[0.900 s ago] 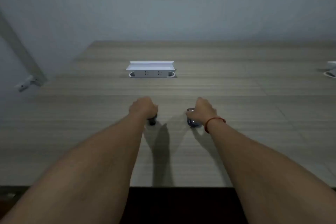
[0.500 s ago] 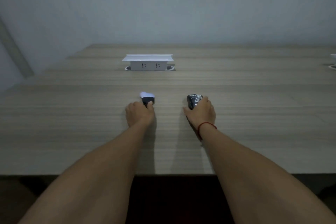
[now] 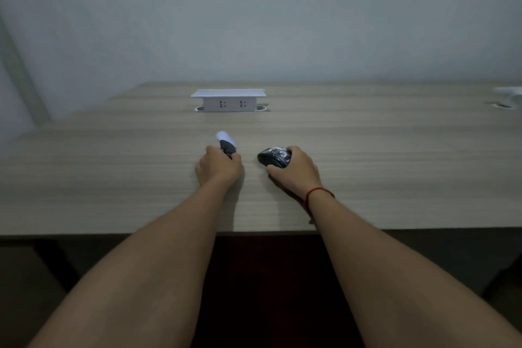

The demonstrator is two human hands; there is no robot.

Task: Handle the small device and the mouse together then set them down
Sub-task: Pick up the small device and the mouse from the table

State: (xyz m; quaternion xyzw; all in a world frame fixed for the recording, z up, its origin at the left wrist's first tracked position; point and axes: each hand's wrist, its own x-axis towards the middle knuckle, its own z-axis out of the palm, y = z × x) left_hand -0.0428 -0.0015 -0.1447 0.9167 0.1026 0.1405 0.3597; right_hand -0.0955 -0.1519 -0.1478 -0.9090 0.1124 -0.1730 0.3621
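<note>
Since half a second ago: both items tipped further up and held clear of my fists. Left hand (image 3: 219, 168), fingers curled round the small device (image 3: 226, 143), its white end pointing away. Right hand (image 3: 296, 171), fingers wrapped on the mouse (image 3: 274, 157), low over the table (image 3: 113, 178). I judge handling underway; set-down pending.

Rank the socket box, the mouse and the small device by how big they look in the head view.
1. socket box, largest, though farthest away
2. mouse, partly covered by the right hand
3. small device, partly hidden in the left hand, so its rank is unsure
</note>
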